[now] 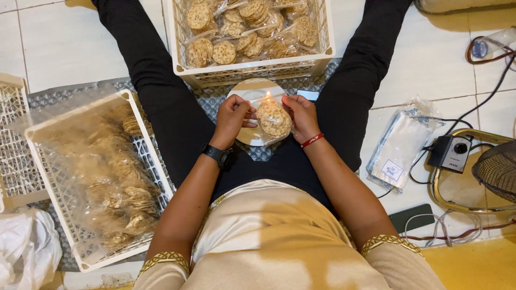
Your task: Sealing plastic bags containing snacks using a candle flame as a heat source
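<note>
Both hands, left hand (232,115) and right hand (301,115), clamped on a clear cracker bag (272,119) over a flame (267,95), packed-bag crate (247,72) at twelve o'clock, loose-cracker crate (86,258) at nine

A floor of pale square tiles (64,48) carries everything. A grey patterned mat (215,96) lies on it at the centre and left of the frame. On the mat stand a white crate of bagged round crackers (247,70) at top centre and a plastic-lined white crate of loose crackers (97,177) at left. At right lie a stack of clear bags (400,142), a small grey control box (452,153), cables (484,102) and a dark phone (411,217) on the tiles.
</note>
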